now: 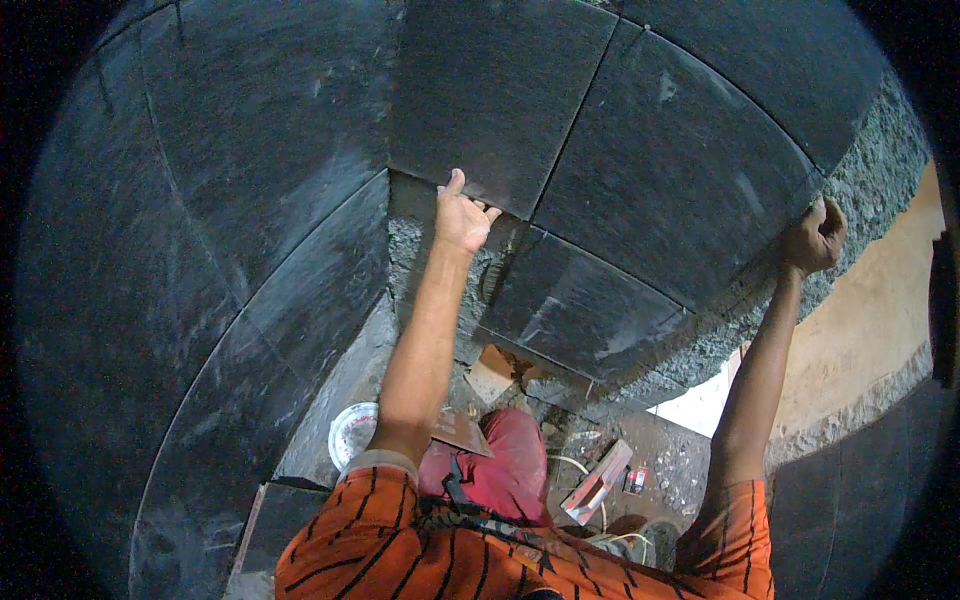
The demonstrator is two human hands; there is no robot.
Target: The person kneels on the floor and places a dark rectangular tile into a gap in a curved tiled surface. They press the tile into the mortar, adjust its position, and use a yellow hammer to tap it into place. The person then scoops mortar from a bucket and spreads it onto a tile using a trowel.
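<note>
Head view: L hand [463, 220] is in the upper centre of frame, at the lower edge of the upper-middle tile [490, 95], a dark slab on the wall. Its thumb points up and overlaps that edge; the other fingers are part-bent to the R. Can't tell if they actually grip the tile.

R hand [815, 238] is far R, upper half of pic, by the lower R corner of the R-hand tile [680, 150], also dark. Fingers curled in, tips partly hidden; can't tell if clenched on the edge or just resting there.

A thin dark joint runs btwn the two tiles. Lower tile [585, 300] sits under the R-hand one, mid-frame, w/ pale smears. Rough mortar [880, 165] shows along the R side. More dark wall tiles [200, 200] fill the L of frame.

Bottom centre: white round lid or tub [352, 432] beside L forearm, brown cardboard [490, 374], red/white box [598, 482] on the littered floor [675, 465], plus orange striped shirt [345, 530] & red trousers [515, 455].
</note>
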